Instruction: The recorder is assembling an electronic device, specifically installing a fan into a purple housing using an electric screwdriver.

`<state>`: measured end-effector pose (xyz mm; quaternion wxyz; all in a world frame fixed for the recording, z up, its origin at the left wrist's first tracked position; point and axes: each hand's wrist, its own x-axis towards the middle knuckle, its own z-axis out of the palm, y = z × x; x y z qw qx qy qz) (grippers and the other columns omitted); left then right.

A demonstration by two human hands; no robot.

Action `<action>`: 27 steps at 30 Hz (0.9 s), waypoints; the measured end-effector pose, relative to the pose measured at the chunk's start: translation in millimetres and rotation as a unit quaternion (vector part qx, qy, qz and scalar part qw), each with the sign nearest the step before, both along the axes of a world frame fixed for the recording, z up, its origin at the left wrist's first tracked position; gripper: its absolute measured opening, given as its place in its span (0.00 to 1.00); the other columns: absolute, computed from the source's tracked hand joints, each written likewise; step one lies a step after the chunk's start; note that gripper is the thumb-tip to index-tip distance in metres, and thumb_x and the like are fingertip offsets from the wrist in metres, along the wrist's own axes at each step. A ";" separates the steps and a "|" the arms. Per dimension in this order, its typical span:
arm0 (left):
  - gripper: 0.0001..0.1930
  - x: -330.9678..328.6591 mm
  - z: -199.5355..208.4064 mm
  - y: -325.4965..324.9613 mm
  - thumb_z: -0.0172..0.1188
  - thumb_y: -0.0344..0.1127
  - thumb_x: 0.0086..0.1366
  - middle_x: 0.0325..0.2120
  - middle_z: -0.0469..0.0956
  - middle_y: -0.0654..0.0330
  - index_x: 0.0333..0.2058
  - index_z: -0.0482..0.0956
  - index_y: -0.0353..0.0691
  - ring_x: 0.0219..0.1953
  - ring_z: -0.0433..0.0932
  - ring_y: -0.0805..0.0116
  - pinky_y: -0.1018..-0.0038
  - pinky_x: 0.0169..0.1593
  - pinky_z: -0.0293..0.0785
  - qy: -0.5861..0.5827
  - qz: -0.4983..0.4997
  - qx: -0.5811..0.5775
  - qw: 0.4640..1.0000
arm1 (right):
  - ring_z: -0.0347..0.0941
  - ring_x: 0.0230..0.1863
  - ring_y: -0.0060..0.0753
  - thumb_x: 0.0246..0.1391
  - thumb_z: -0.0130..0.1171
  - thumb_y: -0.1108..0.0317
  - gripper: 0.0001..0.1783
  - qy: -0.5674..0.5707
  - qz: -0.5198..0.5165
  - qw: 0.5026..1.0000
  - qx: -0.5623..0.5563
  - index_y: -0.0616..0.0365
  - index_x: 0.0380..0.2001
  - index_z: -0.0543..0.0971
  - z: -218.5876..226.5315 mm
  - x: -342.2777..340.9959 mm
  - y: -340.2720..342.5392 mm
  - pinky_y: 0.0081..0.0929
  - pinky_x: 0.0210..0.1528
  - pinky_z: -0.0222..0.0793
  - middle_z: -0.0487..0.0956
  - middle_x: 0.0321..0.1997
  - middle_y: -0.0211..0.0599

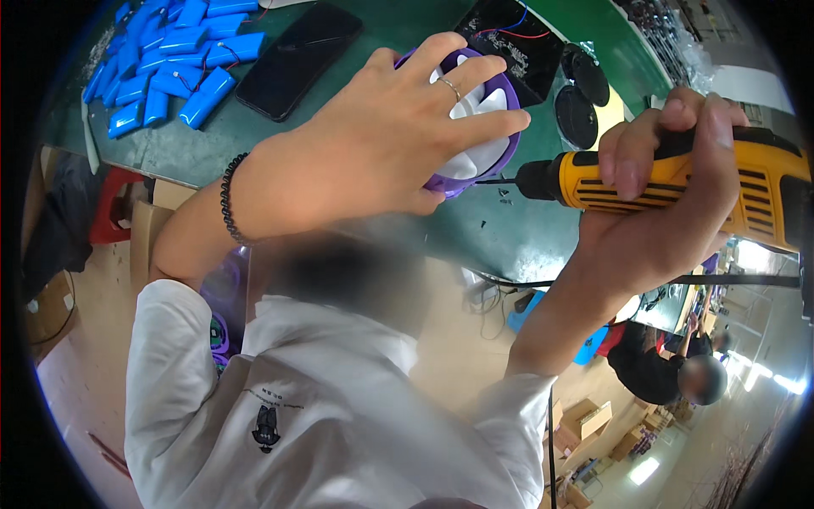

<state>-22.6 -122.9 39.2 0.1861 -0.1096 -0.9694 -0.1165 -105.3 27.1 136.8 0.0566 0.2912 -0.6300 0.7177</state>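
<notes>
My left hand [407, 127] spreads over a round purple housing [511, 136] with white curved pieces [485, 157] inside. Its fingers wrap over the rim and the thumb presses the near side, gripping the housing on the table. In my right hand [670, 161] is a yellow and black power screwdriver [585, 188], held level with its tip toward the left. The thin bit [496, 181] reaches the lower right side of the housing; whether it sits in a screw is too small to tell.
Many blue wrapped battery packs [182, 64] are heaped at the far left of the green table [441, 246], beside a black phone [301, 59]. A black tray [530, 72] with red and blue wires lies behind the housing. Black round parts [577, 117] lie right. A person [653, 365] works further off.
</notes>
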 end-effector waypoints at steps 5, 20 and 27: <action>0.51 -0.9 -1.7 -0.3 0.79 0.41 0.36 0.66 0.61 0.59 0.65 0.68 0.65 0.66 0.61 0.49 0.59 0.52 0.73 0.006 0.001 0.002 1.000 | 0.62 0.12 0.20 0.59 0.60 0.69 0.08 0.018 -0.024 0.999 -0.012 0.61 0.36 0.72 -0.5 0.5 -1.9 0.21 0.18 0.61 0.74 0.29 0.37; 0.52 -0.5 3.5 -1.0 0.80 0.43 0.39 0.67 0.60 0.56 0.66 0.66 0.65 0.68 0.59 0.46 0.54 0.56 0.73 -0.023 -0.009 -0.004 1.000 | 0.65 0.13 0.23 0.58 0.63 0.72 0.10 0.058 -0.103 0.990 -0.069 0.64 0.37 0.73 1.6 -8.9 19.3 0.22 0.19 0.62 0.77 0.31 0.40; 0.54 -0.5 5.1 -0.1 0.80 0.45 0.40 0.70 0.57 0.56 0.68 0.63 0.66 0.69 0.58 0.43 0.51 0.58 0.73 -0.039 0.000 -0.031 0.999 | 0.64 0.13 0.22 0.58 0.63 0.69 0.11 0.045 -0.070 0.995 -0.060 0.62 0.37 0.72 0.1 7.0 12.4 0.23 0.18 0.63 0.78 0.33 0.39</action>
